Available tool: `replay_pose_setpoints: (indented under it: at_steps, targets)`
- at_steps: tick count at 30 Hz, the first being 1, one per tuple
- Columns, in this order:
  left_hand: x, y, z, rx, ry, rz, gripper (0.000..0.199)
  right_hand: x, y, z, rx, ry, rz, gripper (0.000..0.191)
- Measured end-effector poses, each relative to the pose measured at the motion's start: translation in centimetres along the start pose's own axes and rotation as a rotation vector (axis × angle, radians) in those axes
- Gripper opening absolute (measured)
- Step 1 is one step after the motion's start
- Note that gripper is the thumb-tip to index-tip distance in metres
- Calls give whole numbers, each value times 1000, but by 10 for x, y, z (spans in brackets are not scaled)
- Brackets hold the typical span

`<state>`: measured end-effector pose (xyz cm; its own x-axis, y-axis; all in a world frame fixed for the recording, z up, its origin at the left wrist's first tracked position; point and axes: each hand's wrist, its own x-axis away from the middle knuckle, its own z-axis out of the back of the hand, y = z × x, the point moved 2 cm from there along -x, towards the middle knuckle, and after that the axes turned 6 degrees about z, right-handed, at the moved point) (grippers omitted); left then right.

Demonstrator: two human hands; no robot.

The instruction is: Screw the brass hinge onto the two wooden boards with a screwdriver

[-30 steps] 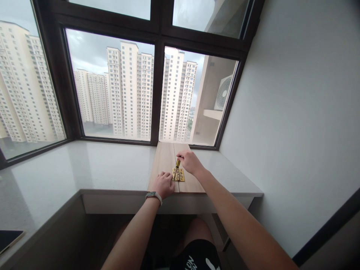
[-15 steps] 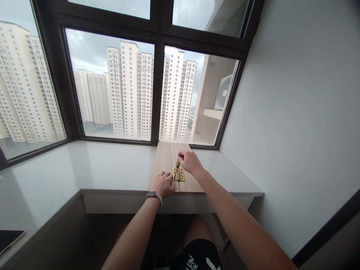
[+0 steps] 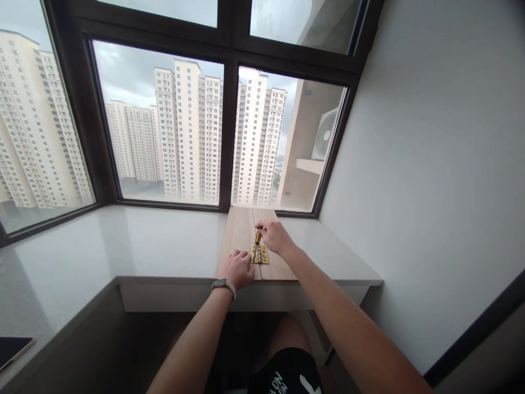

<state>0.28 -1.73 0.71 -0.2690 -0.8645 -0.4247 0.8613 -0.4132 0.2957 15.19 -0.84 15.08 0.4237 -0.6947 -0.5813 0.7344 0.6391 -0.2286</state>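
Observation:
My right hand (image 3: pixel 274 235) is closed round the top of a screwdriver (image 3: pixel 258 237) with a yellow and black handle. The screwdriver leans slightly, its shaft running down to the left leaf of a brass-coloured hinge (image 3: pixel 264 255). That hinge lies unfolded across the seam between two pale wooden boards (image 3: pixel 238 230), with several dark holes or screws in its leaves. My left hand (image 3: pixel 238 268) lies on the left board, fingers spread at the hinge's left edge. Whether its fingertips touch the hinge or a screw is too small to tell. A wristband (image 3: pixel 224 284) circles my left wrist.
The boards lie side by side on a white counter (image 3: pixel 176 241) by the dark-framed window (image 3: pixel 230 137). A white wall (image 3: pixel 426 180) stands to the right. At the lower left a dark flat device (image 3: pixel 14 350) sits on the counter. My legs are under the counter's edge.
My right hand has shifted slightly left and turned at the fingers, and the screwdriver handle has moved with it. My left hand stays in place on the board.

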Motion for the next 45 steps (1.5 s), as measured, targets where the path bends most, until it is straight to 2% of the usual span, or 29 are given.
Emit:
replay_pose_setpoints:
  at_steps: [4, 8, 12, 15, 22, 29, 35, 45]
  targets:
    - [0, 0, 0, 4, 6, -7, 19, 2, 0, 2, 65, 32, -48, 11]
    - [0, 0, 0, -4, 8, -10, 18, 3, -1, 3, 59, 49, -15, 11]
    - [0, -1, 0, -6, 14, -15, 17, 1, -2, 2, -20, 24, 31, 16]
    - [0, -1, -2, -5, 16, -20, 17, -1, -1, 2, -62, -12, 9, 21]
    - [-1, -3, -4, -1, 31, -18, 17, -1, 2, 1, -24, -38, 0, 21]
    - [-1, -1, -1, -1, 4, -9, 20, 0, 1, 2, 38, -8, -22, 7]
    - [-1, 0, -1, -14, 1, -4, 21, 0, -3, 1, 54, 14, -25, 12]
    - [-1, 0, -1, -29, 0, -5, 20, -1, 1, 2, -62, -43, -4, 25]
